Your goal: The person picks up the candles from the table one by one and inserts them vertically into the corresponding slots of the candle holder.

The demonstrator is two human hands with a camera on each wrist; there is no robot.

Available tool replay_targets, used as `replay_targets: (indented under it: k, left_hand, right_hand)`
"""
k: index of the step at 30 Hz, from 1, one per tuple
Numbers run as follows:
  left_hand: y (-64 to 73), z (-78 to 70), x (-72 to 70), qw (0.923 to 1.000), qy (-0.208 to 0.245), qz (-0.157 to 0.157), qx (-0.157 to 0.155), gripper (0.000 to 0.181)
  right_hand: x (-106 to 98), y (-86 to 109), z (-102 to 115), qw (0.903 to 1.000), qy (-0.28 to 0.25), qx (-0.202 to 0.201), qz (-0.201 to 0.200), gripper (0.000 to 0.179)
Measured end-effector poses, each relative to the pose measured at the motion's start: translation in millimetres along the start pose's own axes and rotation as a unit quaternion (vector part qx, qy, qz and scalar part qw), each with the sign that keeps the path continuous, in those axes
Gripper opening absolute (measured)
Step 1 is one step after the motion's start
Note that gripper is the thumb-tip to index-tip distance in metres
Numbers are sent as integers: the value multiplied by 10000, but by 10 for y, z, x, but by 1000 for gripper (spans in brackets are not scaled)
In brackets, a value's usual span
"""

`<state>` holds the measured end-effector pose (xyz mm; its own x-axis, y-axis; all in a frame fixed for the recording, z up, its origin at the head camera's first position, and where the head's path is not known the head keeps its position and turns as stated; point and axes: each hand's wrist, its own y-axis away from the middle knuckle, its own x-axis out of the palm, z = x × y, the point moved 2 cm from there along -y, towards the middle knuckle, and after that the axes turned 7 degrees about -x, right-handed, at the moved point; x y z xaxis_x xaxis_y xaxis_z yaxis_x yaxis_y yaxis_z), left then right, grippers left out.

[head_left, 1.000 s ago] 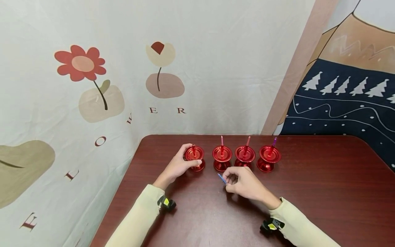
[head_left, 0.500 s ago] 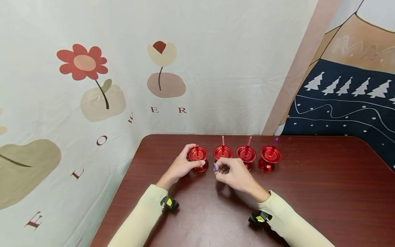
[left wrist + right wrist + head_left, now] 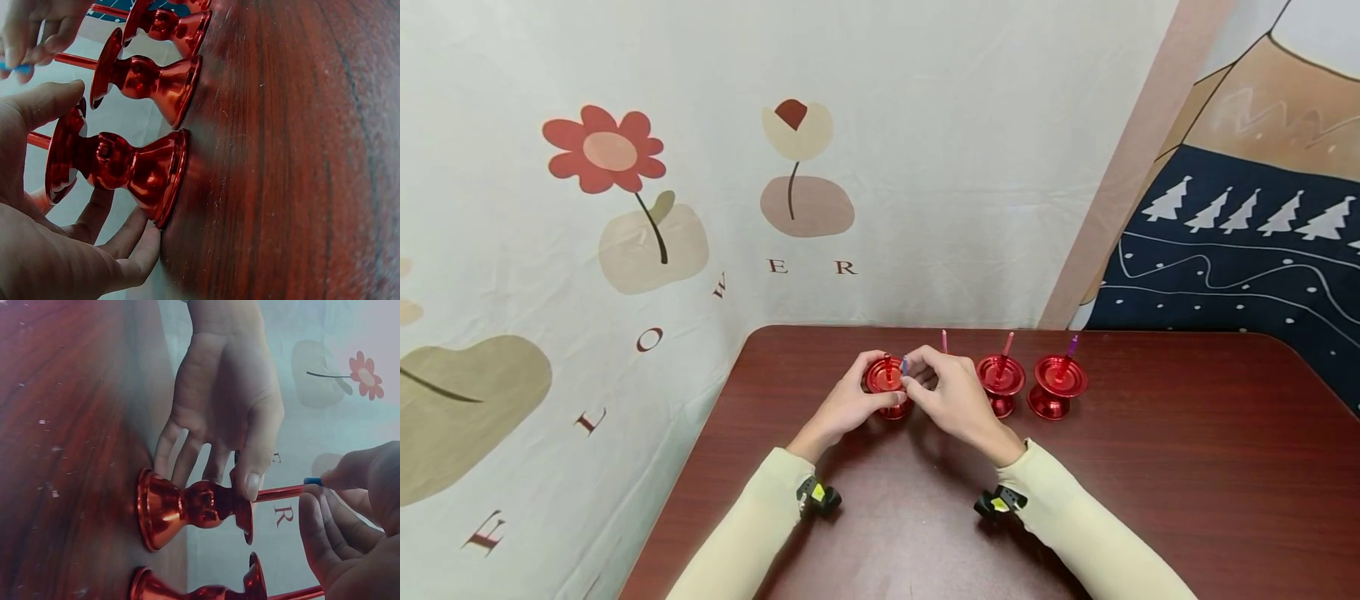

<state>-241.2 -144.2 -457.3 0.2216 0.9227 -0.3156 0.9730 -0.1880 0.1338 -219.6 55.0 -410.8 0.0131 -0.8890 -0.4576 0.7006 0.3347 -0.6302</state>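
Observation:
My left hand [image 3: 850, 400] holds the leftmost red shiny candle holder [image 3: 886, 377], its thumb on the dish rim and fingers around the far side. The holder stands upright on the table, a thin red tube [image 3: 278, 494] rising from its dish. My right hand [image 3: 953, 396] pinches a small blue candle [image 3: 905, 365] between thumb and fingers. In the right wrist view the blue candle's end [image 3: 312, 481] is at the tube's top; whether it is inside cannot be told. The right hand hides most of the neighbouring holder in the head view, but its pink candle [image 3: 945, 340] shows.
To the right stand a red holder [image 3: 1000, 377] with a pinkish-red candle [image 3: 1008, 342] and another [image 3: 1057, 382] with a purple candle [image 3: 1073, 344]. The brown wooden table [image 3: 1187, 467] meets a printed cloth [image 3: 940, 167] at its back edge.
My right hand has moved left and away from me with the blue candle, up to the left holder's tube. The candle has turned from slanted to nearly upright. The left hand keeps its hold.

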Motion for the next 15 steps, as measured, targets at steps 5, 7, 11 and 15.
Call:
replay_targets:
  k: [5, 7, 11, 15]
  left_hand:
    - [15, -10, 13, 10000, 28, 7, -4, 74]
    - [16, -13, 16, 10000, 64, 18, 0, 73]
    - [19, -16, 19, 10000, 45, -4, 10, 72]
    - [19, -17, 19, 10000, 64, 19, 15, 72]
  right_hand:
    - [52, -105, 11, 9991, 196, -262, -255, 13]
    - [71, -148, 14, 9986, 249, -311, -360, 12]
    - [106, -221, 12, 9976, 264, -301, -561, 11]
    - [131, -268, 13, 9974, 266, -193, -639, 11]
